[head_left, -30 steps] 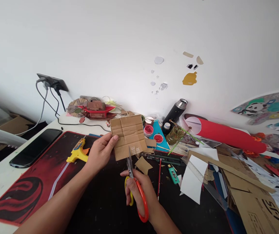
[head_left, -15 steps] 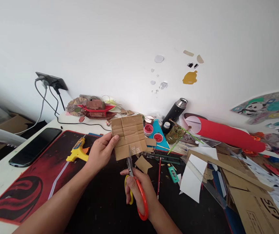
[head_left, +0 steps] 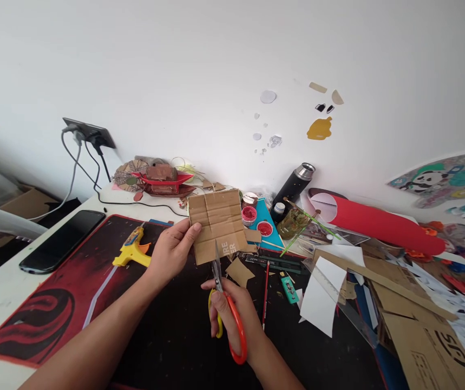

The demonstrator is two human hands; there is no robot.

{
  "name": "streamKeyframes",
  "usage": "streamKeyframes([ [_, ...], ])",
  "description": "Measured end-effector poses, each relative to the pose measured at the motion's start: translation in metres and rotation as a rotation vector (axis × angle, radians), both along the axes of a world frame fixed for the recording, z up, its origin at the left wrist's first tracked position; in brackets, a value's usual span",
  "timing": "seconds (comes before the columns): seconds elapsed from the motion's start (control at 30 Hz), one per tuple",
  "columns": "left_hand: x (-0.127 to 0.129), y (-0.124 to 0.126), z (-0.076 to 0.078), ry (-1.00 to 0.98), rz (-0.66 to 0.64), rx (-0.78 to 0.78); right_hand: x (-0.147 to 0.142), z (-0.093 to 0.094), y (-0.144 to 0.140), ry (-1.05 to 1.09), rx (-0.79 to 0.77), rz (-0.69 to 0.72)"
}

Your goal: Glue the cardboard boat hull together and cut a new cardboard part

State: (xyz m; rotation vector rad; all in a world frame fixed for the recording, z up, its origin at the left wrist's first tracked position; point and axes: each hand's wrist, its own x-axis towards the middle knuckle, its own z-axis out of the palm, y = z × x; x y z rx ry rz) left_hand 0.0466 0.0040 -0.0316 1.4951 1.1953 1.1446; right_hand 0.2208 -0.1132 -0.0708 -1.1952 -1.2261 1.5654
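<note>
A roughly square piece of brown cardboard (head_left: pixel 218 219), creased and printed with white letters, is held up over the dark mat. My left hand (head_left: pixel 174 246) pinches its left edge, thumb on the near face and fingers behind. In my right hand (head_left: pixel 238 311) is a pair of scissors (head_left: pixel 217 273) with one orange-red and one yellow handle loop. Their blades point away from me and sit at the cardboard's lower edge, the upper blade lying over its face. A cardboard scrap (head_left: pixel 239 272) lies just beyond the scissors.
A yellow glue gun (head_left: pixel 133 252) and a phone (head_left: pixel 62 241) lie at left. Behind are a red model boat (head_left: pixel 163 179), open paint pots (head_left: pixel 264 228), a jar with brushes (head_left: pixel 292 225) and a black flask (head_left: pixel 295 187). Cardboard sheets (head_left: pixel 423 341) pile up at right.
The view has shifted slightly, so most things appear a little further right. Both hands keep their grips, and the scissors remain at the cardboard's lower edge.
</note>
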Motion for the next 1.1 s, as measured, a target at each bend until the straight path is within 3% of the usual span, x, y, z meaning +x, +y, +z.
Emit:
streamKeyframes([
  [0.7,0.0025,0.0005,0.0086,0.017,-0.001,0.037,0.0007,0.0032,-0.0006,0.022,0.000,0.008],
  [1.1,-0.0017,0.0010,0.0042,0.105,-0.009,0.045,-0.0016,0.0027,-0.0011,0.026,-0.043,-0.007],
])
